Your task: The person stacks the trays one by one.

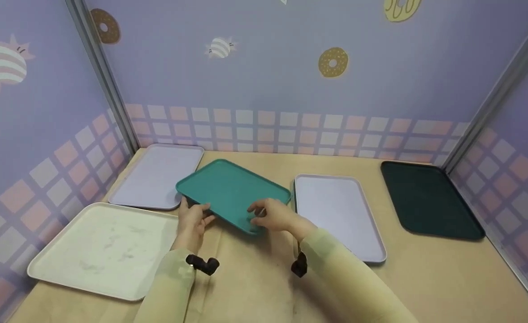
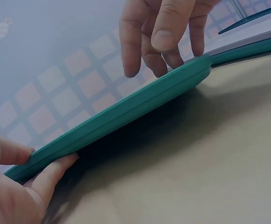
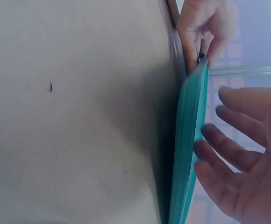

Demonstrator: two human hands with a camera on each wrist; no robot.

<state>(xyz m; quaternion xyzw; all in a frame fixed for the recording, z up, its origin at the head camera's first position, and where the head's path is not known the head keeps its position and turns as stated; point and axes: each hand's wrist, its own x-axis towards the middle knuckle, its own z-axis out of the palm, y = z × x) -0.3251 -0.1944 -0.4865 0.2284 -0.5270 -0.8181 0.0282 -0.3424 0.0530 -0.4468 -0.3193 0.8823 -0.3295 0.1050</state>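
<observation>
A teal tray (image 1: 235, 193) is tilted over the middle of the table, its left end raised. My left hand (image 1: 191, 224) pinches its near-left rim, thumb above and fingers beneath, as the left wrist view shows with the fingers (image 2: 56, 175) under the edge. Over the near-right corner hovers my right hand (image 1: 275, 215), its fingers loosely bent. In the right wrist view those fingers (image 3: 224, 144) are spread beside the teal rim (image 3: 187, 154) and do not grip it; whether a fingertip touches it I cannot tell.
A lavender tray (image 1: 156, 175) lies back left, and a cream tray (image 1: 111, 246) front left. Right of the teal tray is another lavender tray (image 1: 335, 211) with a teal edge showing beneath it. A dark green tray (image 1: 430, 199) lies far right. Patterned walls enclose the wooden table (image 1: 246, 287).
</observation>
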